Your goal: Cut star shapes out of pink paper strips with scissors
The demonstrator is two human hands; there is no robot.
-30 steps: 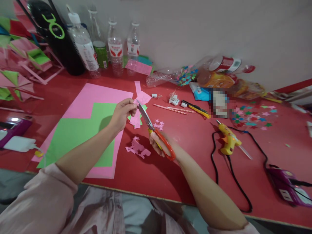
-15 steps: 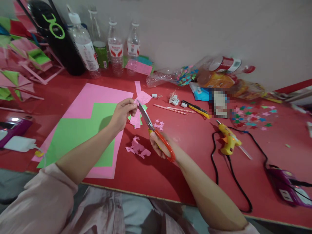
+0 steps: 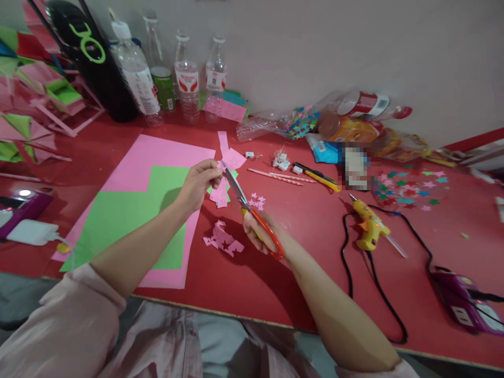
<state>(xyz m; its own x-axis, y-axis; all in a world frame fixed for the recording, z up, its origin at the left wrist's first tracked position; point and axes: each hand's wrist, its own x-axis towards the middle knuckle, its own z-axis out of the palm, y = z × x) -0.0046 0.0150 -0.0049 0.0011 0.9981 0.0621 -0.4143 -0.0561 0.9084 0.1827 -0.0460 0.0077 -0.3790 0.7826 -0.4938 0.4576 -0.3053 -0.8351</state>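
My left hand (image 3: pixel 200 184) is closed, its fingertips pinching a small piece of pink paper (image 3: pixel 235 157). In my right hand (image 3: pixel 258 234) are the scissors (image 3: pixel 271 234), with red and yellow handles. Their blades look nearly closed, and the tips meet the paper right beside my left fingertips. Under and behind the hands lie pink and green paper cut-outs (image 3: pixel 219 197), partly covered by the left fingers. Small pink stars (image 3: pixel 258 199) rest just right of the blades. A pink scrap with star-shaped holes (image 3: pixel 223 240) lies nearer to me.
Green (image 3: pixel 129 226) and pink sheets (image 3: pixel 129 157) spread at left. Bottles (image 3: pixel 187 84) and a black flask (image 3: pixel 90 68) stand along the wall. Right of my hands are striped straws (image 3: pixel 285 179), a cutter knife (image 3: pixel 321 178), a yellow glue gun (image 3: pixel 370 226) with a trailing cord, and scattered stars (image 3: pixel 409 191).
The pink paper at my left fingertips has shifted very slightly to the right. The scissors have moved only a hair; both arms stay in place.
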